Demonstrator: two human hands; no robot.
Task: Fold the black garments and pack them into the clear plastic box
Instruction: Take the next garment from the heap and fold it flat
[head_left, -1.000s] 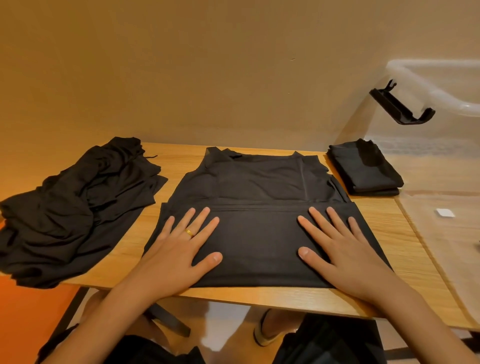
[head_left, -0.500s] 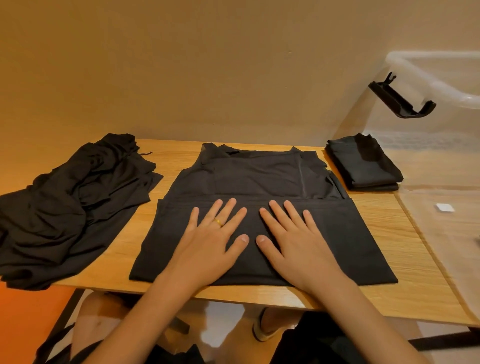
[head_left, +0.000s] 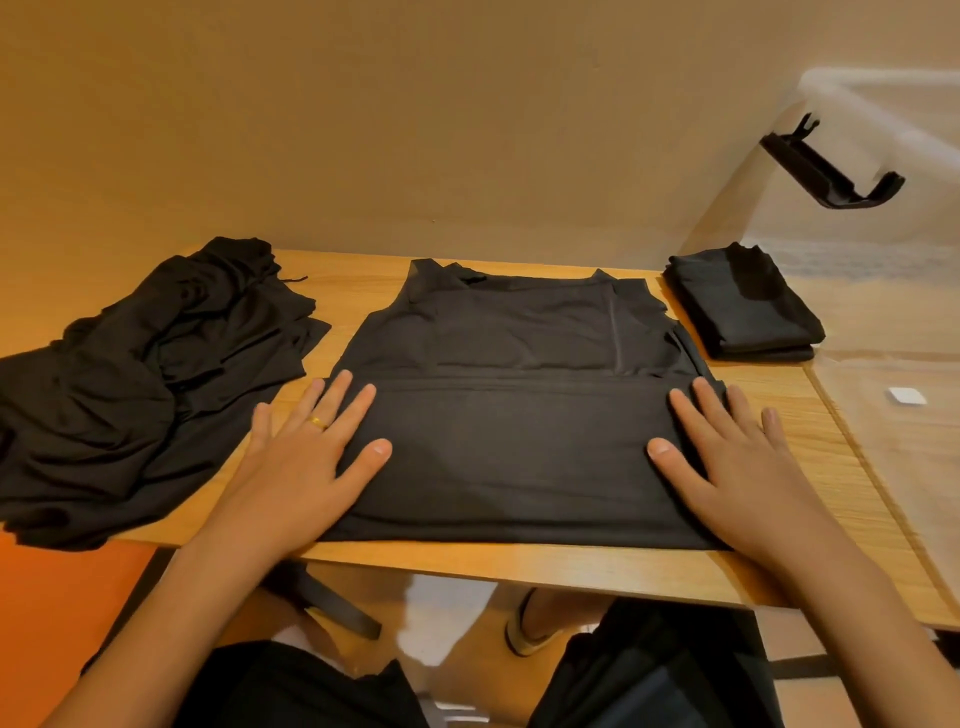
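The black sleeveless top (head_left: 519, 426) is lying flat on the wooden table (head_left: 597, 571), its hem folded up, spanning the gap between both hands. The left hand (head_left: 306, 457) is pressing on the top's left edge, fingers straight and spread, grasping nothing. The right hand (head_left: 737, 467) is pressing likewise on the top's right edge. A heap of black garments (head_left: 130, 389) is lying left of the top, and a folded black garment (head_left: 743, 306) is lying to its right, by the clear plastic box (head_left: 883, 312).
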